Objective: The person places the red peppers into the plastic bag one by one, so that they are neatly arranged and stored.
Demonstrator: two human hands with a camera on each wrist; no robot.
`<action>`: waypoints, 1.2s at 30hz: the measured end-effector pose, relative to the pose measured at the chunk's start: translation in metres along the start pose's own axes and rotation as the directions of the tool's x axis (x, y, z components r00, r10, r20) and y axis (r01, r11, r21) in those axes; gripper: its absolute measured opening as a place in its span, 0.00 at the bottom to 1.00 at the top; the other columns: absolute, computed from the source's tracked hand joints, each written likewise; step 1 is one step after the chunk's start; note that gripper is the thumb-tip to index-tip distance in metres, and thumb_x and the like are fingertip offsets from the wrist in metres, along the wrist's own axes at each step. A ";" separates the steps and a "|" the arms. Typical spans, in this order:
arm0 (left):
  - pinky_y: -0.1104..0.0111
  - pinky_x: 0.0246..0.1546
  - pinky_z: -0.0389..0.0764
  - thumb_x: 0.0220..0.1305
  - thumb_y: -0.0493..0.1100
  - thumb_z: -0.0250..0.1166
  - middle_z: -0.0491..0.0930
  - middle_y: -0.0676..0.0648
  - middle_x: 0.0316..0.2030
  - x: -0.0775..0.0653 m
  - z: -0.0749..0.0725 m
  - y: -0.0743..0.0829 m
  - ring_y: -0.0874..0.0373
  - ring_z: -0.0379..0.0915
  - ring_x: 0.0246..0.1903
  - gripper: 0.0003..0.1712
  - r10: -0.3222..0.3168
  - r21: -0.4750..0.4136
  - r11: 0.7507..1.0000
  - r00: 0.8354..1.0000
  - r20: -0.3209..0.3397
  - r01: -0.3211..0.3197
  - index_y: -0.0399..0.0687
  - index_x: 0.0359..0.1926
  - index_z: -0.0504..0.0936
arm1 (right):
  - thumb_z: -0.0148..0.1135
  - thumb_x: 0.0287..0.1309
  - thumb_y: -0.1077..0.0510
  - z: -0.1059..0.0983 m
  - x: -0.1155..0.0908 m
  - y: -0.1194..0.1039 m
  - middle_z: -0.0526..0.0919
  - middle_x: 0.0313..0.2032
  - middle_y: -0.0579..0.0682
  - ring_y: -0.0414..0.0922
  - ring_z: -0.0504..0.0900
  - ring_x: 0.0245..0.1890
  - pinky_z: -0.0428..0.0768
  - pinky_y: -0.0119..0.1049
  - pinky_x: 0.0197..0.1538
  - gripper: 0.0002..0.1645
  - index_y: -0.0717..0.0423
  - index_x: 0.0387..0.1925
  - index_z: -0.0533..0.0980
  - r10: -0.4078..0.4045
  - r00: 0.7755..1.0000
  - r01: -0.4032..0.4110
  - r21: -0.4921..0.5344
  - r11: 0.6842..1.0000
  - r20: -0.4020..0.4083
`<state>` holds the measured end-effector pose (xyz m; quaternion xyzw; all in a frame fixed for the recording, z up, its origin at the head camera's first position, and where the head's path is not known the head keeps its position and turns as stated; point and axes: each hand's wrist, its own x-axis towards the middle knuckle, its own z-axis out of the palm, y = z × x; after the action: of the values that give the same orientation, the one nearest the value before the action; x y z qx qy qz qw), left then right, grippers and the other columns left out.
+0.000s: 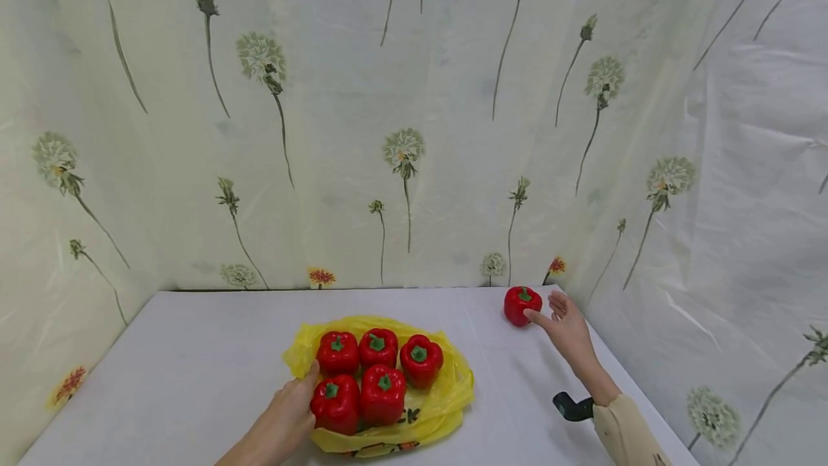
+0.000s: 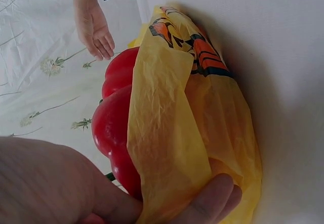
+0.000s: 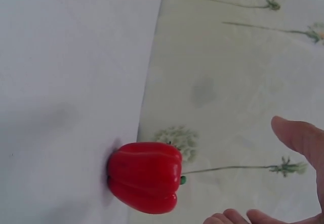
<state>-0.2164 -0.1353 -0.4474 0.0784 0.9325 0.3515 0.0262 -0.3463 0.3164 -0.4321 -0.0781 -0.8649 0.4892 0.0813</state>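
Several red bell peppers with green stems sit together on a yellow plastic bag in the head view. My left hand is at the bag's left side; in the left wrist view its thumb and fingers pinch the bag's edge beside the peppers. A single red bell pepper stands at the table's far right corner. Close to it is my right hand, thumb and fingers spread apart. The right wrist view shows a gap between this hand and the lone pepper.
A white cloth covers the table. Pale curtains printed with dandelions hang behind it and along both sides. A black strap device is on the right wrist.
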 end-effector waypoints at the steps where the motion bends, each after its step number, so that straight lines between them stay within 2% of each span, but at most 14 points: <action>1: 0.53 0.41 0.82 0.51 0.20 0.53 0.71 0.24 0.57 0.000 0.000 0.000 0.49 0.75 0.40 0.35 -0.002 0.000 1.000 1.000 0.001 0.002 0.18 0.64 0.61 | 0.65 0.53 0.37 0.000 0.001 0.000 0.51 0.73 0.65 0.60 0.53 0.73 0.62 0.51 0.69 0.62 0.62 0.74 0.43 0.002 1.000 -0.002 0.002 1.000 -0.005; 7: 0.52 0.43 0.82 0.50 0.20 0.53 0.72 0.24 0.57 0.000 -0.002 0.001 0.48 0.76 0.42 0.35 0.001 0.005 1.000 1.000 -0.002 -0.001 0.18 0.64 0.61 | 0.65 0.57 0.45 0.005 0.008 0.005 0.51 0.73 0.67 0.62 0.53 0.72 0.62 0.54 0.68 0.58 0.63 0.74 0.42 0.017 1.000 -0.016 0.009 1.000 -0.026; 13: 0.55 0.38 0.83 0.50 0.20 0.54 0.71 0.23 0.57 0.000 -0.002 0.000 0.49 0.75 0.39 0.35 0.015 -0.012 1.000 1.000 -0.006 -0.015 0.17 0.63 0.61 | 0.65 0.51 0.34 0.012 0.028 0.024 0.52 0.73 0.65 0.62 0.53 0.71 0.67 0.64 0.58 0.63 0.61 0.74 0.44 0.047 0.998 -0.048 -0.027 0.998 -0.049; 15: 0.58 0.34 0.83 0.50 0.20 0.54 0.71 0.23 0.56 0.000 -0.001 0.000 0.50 0.74 0.36 0.36 0.023 -0.026 0.999 1.000 -0.002 -0.023 0.17 0.64 0.60 | 0.66 0.51 0.34 0.014 0.033 0.029 0.51 0.73 0.65 0.62 0.53 0.72 0.66 0.64 0.58 0.64 0.61 0.74 0.43 0.057 0.997 -0.058 -0.024 0.998 -0.050; 20: 0.59 0.34 0.83 0.50 0.20 0.55 0.72 0.23 0.56 0.000 0.000 -0.002 0.50 0.74 0.35 0.36 0.031 -0.036 0.999 0.999 0.006 -0.031 0.17 0.63 0.60 | 0.65 0.56 0.42 0.016 0.035 0.033 0.48 0.73 0.69 0.64 0.49 0.72 0.61 0.58 0.68 0.61 0.65 0.74 0.39 0.090 0.996 -0.090 0.004 0.996 -0.026; 24: 0.54 0.39 0.83 0.51 0.20 0.54 0.71 0.23 0.56 0.000 0.001 -0.002 0.49 0.75 0.39 0.35 0.015 -0.037 0.999 1.000 0.016 -0.015 0.17 0.63 0.60 | 0.64 0.57 0.43 0.020 0.040 0.038 0.47 0.72 0.70 0.64 0.49 0.72 0.62 0.58 0.67 0.61 0.64 0.74 0.38 0.118 0.993 -0.118 -0.011 0.993 -0.012; 30: 0.52 0.40 0.82 0.51 0.21 0.56 0.74 0.24 0.54 0.001 0.001 -0.002 0.50 0.74 0.37 0.35 0.012 -0.026 1.000 1.000 0.020 -0.011 0.17 0.63 0.61 | 0.65 0.56 0.41 0.025 0.051 0.048 0.47 0.72 0.70 0.64 0.49 0.71 0.63 0.59 0.67 0.63 0.64 0.74 0.38 0.116 0.993 -0.116 -0.010 0.993 -0.022; 36: 0.50 0.44 0.80 0.51 0.20 0.55 0.73 0.25 0.55 0.001 0.001 -0.001 0.50 0.75 0.41 0.36 0.000 -0.036 0.999 0.999 0.042 0.002 0.17 0.64 0.60 | 0.65 0.55 0.41 0.030 0.057 0.054 0.48 0.72 0.71 0.65 0.50 0.71 0.63 0.59 0.66 0.63 0.63 0.75 0.38 0.117 0.993 -0.117 -0.012 0.993 -0.027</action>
<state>-0.2178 -0.1353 -0.4489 0.0848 0.9252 0.3667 0.0472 -0.4058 0.3313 -0.4898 -0.1358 -0.8609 0.4863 0.0634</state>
